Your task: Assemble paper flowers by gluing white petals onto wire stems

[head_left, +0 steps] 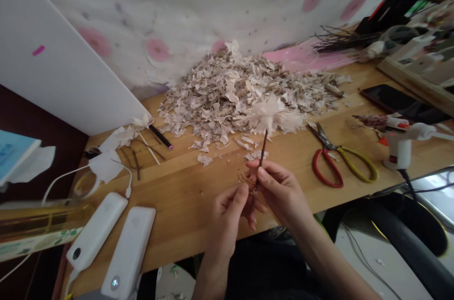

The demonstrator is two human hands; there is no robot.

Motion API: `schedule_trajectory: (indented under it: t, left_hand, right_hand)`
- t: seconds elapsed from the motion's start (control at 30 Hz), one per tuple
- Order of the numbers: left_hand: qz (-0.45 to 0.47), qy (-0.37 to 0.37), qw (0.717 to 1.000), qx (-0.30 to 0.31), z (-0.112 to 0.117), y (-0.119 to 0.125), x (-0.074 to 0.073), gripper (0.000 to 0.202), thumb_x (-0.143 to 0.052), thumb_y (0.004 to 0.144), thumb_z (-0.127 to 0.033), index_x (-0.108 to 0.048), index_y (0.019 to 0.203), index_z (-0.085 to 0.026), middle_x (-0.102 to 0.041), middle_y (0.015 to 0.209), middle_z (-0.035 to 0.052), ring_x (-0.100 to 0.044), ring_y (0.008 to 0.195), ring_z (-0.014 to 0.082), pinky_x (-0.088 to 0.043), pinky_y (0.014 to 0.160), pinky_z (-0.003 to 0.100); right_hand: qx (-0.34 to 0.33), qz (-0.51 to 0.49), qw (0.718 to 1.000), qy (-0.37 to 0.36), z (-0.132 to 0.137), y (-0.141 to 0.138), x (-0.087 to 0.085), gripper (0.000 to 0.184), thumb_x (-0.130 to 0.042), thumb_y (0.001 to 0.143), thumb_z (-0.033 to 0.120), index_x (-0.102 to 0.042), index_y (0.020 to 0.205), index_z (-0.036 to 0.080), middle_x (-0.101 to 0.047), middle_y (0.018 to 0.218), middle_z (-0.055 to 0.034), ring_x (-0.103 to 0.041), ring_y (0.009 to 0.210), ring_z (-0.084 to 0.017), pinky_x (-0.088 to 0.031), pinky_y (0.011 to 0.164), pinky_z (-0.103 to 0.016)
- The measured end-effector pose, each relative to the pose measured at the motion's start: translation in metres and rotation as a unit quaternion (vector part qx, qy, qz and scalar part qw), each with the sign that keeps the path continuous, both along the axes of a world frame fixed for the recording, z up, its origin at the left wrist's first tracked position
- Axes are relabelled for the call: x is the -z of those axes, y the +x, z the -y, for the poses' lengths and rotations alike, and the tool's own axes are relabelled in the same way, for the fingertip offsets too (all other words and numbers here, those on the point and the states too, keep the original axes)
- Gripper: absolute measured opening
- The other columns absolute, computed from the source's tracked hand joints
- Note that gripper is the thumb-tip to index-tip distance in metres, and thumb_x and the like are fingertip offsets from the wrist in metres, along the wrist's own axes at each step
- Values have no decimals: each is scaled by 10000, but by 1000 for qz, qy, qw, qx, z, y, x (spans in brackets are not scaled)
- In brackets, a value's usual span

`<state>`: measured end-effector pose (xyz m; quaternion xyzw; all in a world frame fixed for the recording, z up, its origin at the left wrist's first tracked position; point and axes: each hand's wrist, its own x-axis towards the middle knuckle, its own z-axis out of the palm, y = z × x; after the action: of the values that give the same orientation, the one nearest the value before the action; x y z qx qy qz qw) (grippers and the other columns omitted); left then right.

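Between my two hands stands a handmade flower (270, 115), its pale, papery petals spread at the top of a thin dark stem (263, 151). My right hand (280, 189) pinches the stem between thumb and fingers, below the petals. Lower down, my left hand (230, 205) is closed, thumb against fingers, at the stem's lower part. Whatever small piece its fingertips may press there is partly hidden. Behind the flower lies a big heap of pale, dry flakes (227, 92). To the right of my right hand, scissors (328, 146) with one red and one yellow handle lie partly spread.
A white glue gun (399, 144) stands at the right, near a dark phone (404, 101). Two white power banks (129, 252) lie at the left front. Thin twigs (333, 39) rest at the back right. A black marker (160, 136) and white scraps (106, 163) lie left.
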<state>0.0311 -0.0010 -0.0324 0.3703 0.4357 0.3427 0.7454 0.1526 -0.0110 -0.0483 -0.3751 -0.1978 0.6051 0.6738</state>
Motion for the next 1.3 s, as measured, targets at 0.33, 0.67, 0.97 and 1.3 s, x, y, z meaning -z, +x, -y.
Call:
schedule_trajectory:
  t: [0.33,0.67,0.97,1.3]
  left_hand:
    - [-86,16,995,-52,-1,-9,-10,279,-910,646,-398,-760,688,-166,-747,619,43,-619,555,113,-502,579,229]
    - [67,-72,980,174,-19,-20,2,420,-924,585,-539,-734,690,-180,-719,575,43,-635,488,132,-480,497,222]
    - [109,-44,972,202,-8,-18,8,407,-812,742,-582,-750,863,-198,-770,687,72,-764,674,252,-592,727,370]
    - [-27,44,996,75,3,-26,-2,239,-808,810,-410,-742,858,-185,-814,811,70,-785,798,227,-605,847,349]
  right_hand:
    - [6,82,997,-7,5,3,3,217,-877,756,449,-827,875,275,-718,720,-11,-632,670,-143,-500,592,-239]
    - [-92,15,995,29,6,2,-8,228,-866,771,409,-777,794,200,-656,646,7,-553,466,-96,-444,409,-199]
    - [-155,-6,987,37,8,3,-15,288,-808,836,411,-689,699,187,-661,658,12,-512,389,-64,-349,335,-175]
    - [-90,46,995,-17,8,5,-21,336,-926,667,335,-639,618,167,-624,636,8,-503,474,-71,-395,386,-155]
